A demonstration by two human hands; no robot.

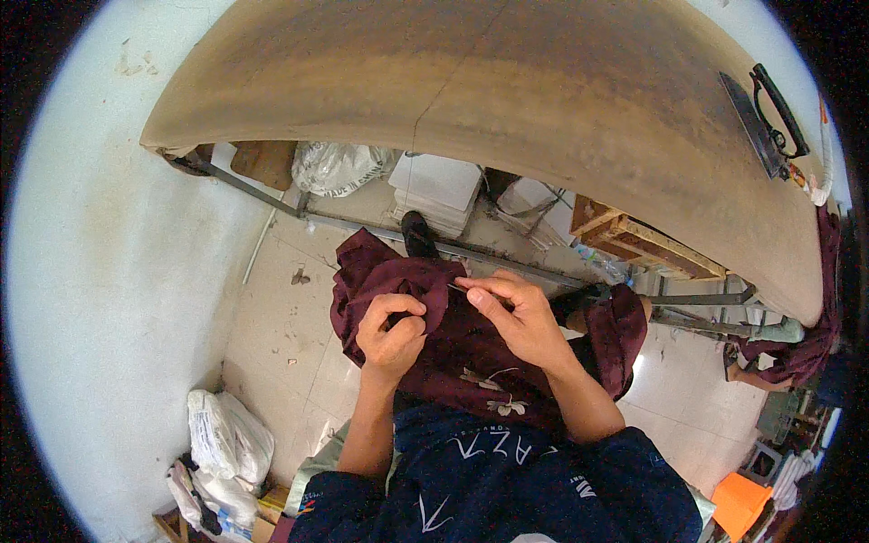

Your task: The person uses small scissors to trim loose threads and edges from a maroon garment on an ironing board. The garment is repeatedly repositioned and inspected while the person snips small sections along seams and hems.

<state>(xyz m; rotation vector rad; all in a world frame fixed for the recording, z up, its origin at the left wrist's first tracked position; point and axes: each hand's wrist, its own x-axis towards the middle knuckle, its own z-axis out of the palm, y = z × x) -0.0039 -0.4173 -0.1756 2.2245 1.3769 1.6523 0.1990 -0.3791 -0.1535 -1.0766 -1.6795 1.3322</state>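
Note:
Dark maroon cloth (pixel 489 362) lies spread over my lap, with pale flower patterns on its lower part. My left hand (pixel 394 335) is closed on a gathered fold of this cloth, its fingers curled inward. Just to the right, my right hand (pixel 511 312) pinches a small, thin, metal-looking tool (pixel 454 287). The tool's tip points left at the cloth edge beside the left hand. Most of the tool is hidden by the fingers, so I cannot tell its exact kind.
A table covered in brown cloth (pixel 507 72) spans the far side, with an iron (pixel 769 127) at its right end. Beneath stand stacked white sheets (pixel 434 185), a plastic bag (pixel 339 167) and a wooden drawer (pixel 647 240). White bags (pixel 226 439) lie lower left; an orange container (pixel 740 505) lower right.

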